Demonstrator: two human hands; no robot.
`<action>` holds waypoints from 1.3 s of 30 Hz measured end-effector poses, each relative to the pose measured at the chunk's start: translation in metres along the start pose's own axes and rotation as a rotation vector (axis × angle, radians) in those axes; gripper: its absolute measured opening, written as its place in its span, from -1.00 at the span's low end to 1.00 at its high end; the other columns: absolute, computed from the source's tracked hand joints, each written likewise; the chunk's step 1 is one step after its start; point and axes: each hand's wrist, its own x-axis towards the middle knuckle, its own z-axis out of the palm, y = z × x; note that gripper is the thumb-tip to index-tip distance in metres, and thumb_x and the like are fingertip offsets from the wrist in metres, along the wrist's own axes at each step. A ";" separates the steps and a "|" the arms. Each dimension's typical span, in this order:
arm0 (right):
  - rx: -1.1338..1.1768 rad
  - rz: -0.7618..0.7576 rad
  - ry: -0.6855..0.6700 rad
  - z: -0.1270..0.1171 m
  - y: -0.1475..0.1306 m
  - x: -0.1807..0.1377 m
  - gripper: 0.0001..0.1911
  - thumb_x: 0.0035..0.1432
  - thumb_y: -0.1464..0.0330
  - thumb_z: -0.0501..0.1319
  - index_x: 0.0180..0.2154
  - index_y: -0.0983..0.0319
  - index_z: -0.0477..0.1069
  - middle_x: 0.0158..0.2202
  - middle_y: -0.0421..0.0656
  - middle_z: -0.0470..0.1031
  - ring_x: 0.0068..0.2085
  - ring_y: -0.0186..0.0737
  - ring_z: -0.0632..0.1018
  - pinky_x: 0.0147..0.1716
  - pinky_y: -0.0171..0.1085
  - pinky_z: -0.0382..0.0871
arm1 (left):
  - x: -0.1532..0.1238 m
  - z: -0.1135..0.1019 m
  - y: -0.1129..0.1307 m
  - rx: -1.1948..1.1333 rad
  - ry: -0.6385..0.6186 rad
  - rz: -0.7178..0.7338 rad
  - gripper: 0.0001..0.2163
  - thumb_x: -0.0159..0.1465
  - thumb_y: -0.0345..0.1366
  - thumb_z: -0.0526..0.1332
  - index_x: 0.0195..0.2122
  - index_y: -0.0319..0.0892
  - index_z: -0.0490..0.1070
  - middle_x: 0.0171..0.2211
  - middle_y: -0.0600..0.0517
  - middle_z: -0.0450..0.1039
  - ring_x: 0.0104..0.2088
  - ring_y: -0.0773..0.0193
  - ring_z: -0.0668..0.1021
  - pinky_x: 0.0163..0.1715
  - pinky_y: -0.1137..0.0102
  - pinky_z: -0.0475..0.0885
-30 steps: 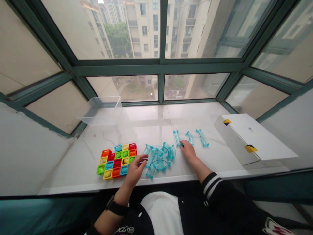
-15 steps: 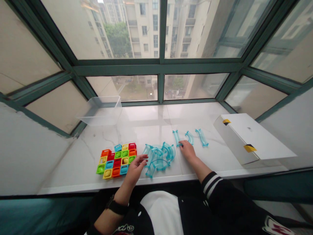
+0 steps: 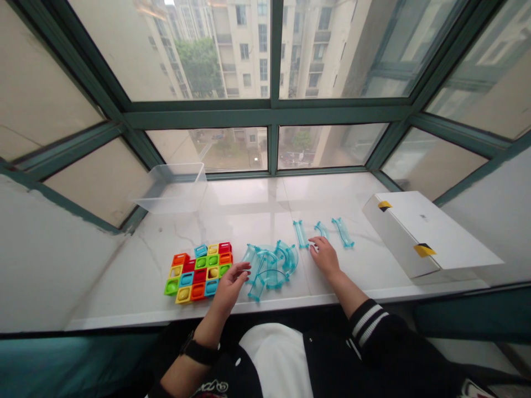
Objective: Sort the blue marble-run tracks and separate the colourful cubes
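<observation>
**Left hand** [image 3: 229,288]: open, fingers apart and extended, holding nothing. Its fingertips [image 3: 248,266] are just beside the cluster of track pieces, and the hand is between that cluster and the block panel. A black wristwatch [image 3: 199,351] sits on the wrist.

**Right hand** [image 3: 326,257]: palm down, fingers slightly curled and loosely apart, not clamped on any piece. Its fingertips [image 3: 314,241] are close to the short curved track piece and the first straight track piece; any contact is too small to tell. A black sleeve with white stripes [image 3: 369,323] covers the forearm.

**Track pieces:** a cluster of track pieces [image 3: 269,266] in clear teal plastic lies overlapping on the marble window sill [image 3: 332,193], directly right of the block panel. Further right, in a loose row, are a first straight track piece [image 3: 301,234], a short curved track piece [image 3: 321,229] and a third track piece [image 3: 342,232], set apart from one another.

**Block panel:** multicoloured square plastic blocks [image 3: 199,272] joined in a flat grid, lying left of the cluster, some cells holding rounded inserts.

**Rear left:** a clear plastic bin [image 3: 172,188] stands on the sill against the window.

**Right:** a closed white cardboard box [image 3: 427,235] with yellow and black tape lies at an angle on the sill.

**Background:** a teal window frame [image 3: 269,108], with apartment buildings [image 3: 249,50] beyond the glass.
</observation>
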 end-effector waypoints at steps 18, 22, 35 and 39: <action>-0.381 0.058 -0.095 -0.009 0.031 0.004 -0.60 0.31 0.37 0.20 0.15 0.27 0.53 0.17 0.08 0.52 0.13 0.09 0.45 0.17 -0.08 0.25 | -0.004 0.000 0.005 0.002 0.016 -0.023 -0.52 0.18 0.04 0.40 0.01 -0.19 0.56 -0.06 -0.16 0.63 -0.09 0.04 0.67 -0.07 0.13 0.61; -0.380 0.069 -0.096 -0.010 0.032 0.008 -0.59 0.30 0.38 0.21 0.15 0.25 0.53 0.18 0.06 0.53 0.12 0.10 0.45 0.16 -0.07 0.25 | -0.005 0.000 0.007 0.005 0.024 -0.019 -0.53 0.18 0.03 0.40 0.00 -0.18 0.56 -0.06 -0.15 0.63 -0.09 0.03 0.67 -0.07 0.12 0.62; -0.289 0.072 -0.002 -0.025 0.020 0.004 -0.59 0.30 0.38 0.18 0.14 0.26 0.53 0.16 0.08 0.53 0.15 0.12 0.45 0.21 -0.01 0.24 | -0.008 0.000 0.003 0.180 -0.013 0.064 -0.62 0.26 -0.03 0.34 0.01 -0.13 0.56 -0.01 -0.14 0.60 -0.06 0.04 0.66 -0.05 0.15 0.59; -0.076 -0.054 0.045 -0.031 -0.018 -0.016 -0.61 0.36 0.35 0.14 0.14 0.19 0.52 0.07 0.03 0.56 0.12 0.05 0.49 0.22 -0.02 0.31 | -0.010 0.008 0.003 0.328 -0.028 0.151 -0.67 0.28 -0.11 0.31 0.02 -0.11 0.57 -0.01 -0.13 0.58 -0.13 0.09 0.64 -0.14 0.20 0.60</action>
